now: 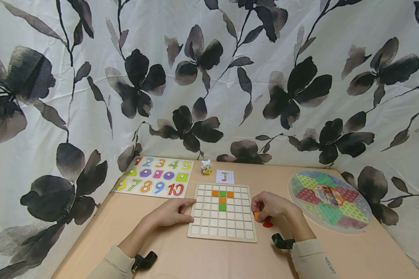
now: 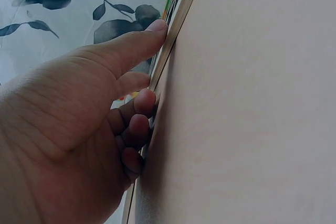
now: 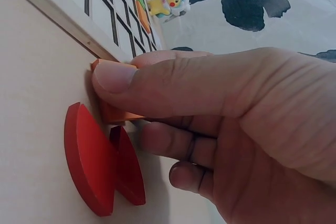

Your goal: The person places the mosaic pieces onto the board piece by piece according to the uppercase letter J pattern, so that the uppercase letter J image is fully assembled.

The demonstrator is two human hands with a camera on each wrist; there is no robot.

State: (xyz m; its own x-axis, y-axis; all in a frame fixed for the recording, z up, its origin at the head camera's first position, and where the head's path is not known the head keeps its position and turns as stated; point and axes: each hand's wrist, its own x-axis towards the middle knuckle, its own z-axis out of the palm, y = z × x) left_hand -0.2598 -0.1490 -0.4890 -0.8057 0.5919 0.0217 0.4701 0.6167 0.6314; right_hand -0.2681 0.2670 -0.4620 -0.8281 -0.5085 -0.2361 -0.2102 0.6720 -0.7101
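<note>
In the right wrist view, two red pieces (image 3: pixel 89 161) lie separately; seen from the head they merge into one patch. Just above them, the right hand (image 1: pixel 274 207) pinches an orange piece (image 3: pixel 114 112) by the board's (image 1: pixel 209 224) right edge. The left hand (image 1: pixel 167 213) touches the left edge, its thumb straight; the left wrist view adds its other fingers, loosely bent. The disc's (image 1: pixel 329 221) rim comes close to the right wrist; the table (image 1: pixel 181 255) stretches wider before the board's near edge.

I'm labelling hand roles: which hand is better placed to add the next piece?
Probably the right hand: it pinches an orange block beside the grid board; the left hand merely touches its opposite edge.
</note>
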